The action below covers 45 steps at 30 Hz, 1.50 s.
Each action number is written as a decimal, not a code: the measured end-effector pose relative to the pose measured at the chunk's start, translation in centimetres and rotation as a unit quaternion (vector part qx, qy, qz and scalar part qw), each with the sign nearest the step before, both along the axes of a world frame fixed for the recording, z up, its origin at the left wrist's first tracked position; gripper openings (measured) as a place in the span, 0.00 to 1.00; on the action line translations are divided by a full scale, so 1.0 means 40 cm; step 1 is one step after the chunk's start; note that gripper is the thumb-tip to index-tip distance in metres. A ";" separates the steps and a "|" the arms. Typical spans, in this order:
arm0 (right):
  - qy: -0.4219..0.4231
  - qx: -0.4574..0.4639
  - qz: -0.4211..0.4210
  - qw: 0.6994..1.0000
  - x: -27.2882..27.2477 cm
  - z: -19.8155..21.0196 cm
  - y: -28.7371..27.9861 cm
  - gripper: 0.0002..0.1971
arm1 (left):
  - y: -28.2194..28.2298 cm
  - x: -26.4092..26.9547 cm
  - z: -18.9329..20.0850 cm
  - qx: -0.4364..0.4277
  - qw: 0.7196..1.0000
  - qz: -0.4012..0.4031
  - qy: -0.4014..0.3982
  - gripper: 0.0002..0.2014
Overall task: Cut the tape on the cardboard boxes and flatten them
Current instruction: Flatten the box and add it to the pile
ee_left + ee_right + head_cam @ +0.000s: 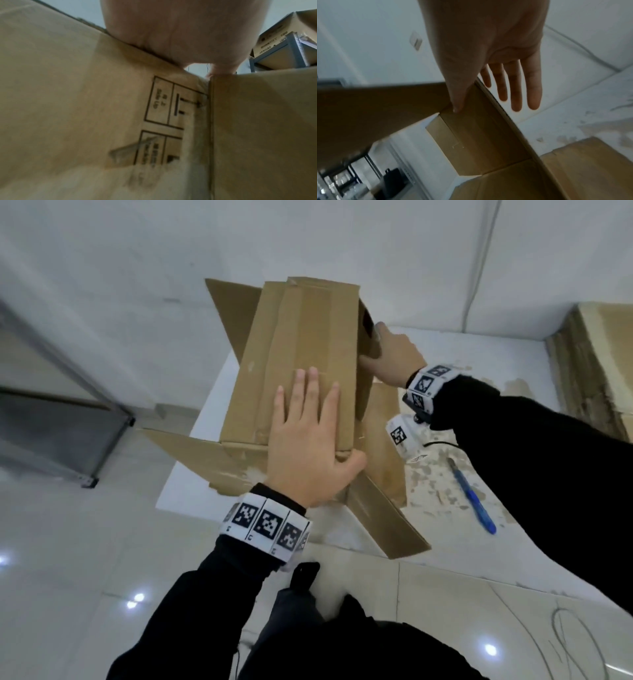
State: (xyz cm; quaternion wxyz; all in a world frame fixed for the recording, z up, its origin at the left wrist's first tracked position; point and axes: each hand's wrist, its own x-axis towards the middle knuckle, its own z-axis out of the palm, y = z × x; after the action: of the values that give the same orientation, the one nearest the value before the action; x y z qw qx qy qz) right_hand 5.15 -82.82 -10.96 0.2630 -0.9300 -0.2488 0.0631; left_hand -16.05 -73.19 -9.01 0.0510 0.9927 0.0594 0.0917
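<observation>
**Both hands on an opened cardboard box**

The left hand (310, 446) lies flat on the top panel of the cardboard box (301, 347), fingers straight and spread, thumb hooked over the near edge by a corner. From the left wrist view the palm (171, 33) presses the box's upper edge, above printed handling marks and a torn patch of clear tape (130, 152).

The right hand (394, 356) is at the box's right open end. Its fingers (517, 86) are straight and loosely spread, and the thumb (457, 97) rests against the inner wall of the box (479, 135); nothing is gripped.

The box stands on a white table (479, 350), its loose flaps (387, 508) splayed out below both hands. Just beyond the right forearm lies a blue utility knife (474, 498), untouched. Further right stands a stack of cardboard (592, 364).
</observation>
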 end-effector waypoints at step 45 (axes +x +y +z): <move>0.131 -0.110 -0.120 0.978 -0.320 -0.378 0.025 0.31 | 0.140 0.266 -0.425 -0.028 0.920 -0.222 0.320 0.36</move>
State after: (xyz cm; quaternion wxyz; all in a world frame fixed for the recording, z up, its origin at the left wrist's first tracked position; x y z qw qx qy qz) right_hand -7.64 -81.81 -26.06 0.1949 -0.9601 -0.0909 0.1791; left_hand -5.40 -67.59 -26.03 0.0759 0.9548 -0.1471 -0.2467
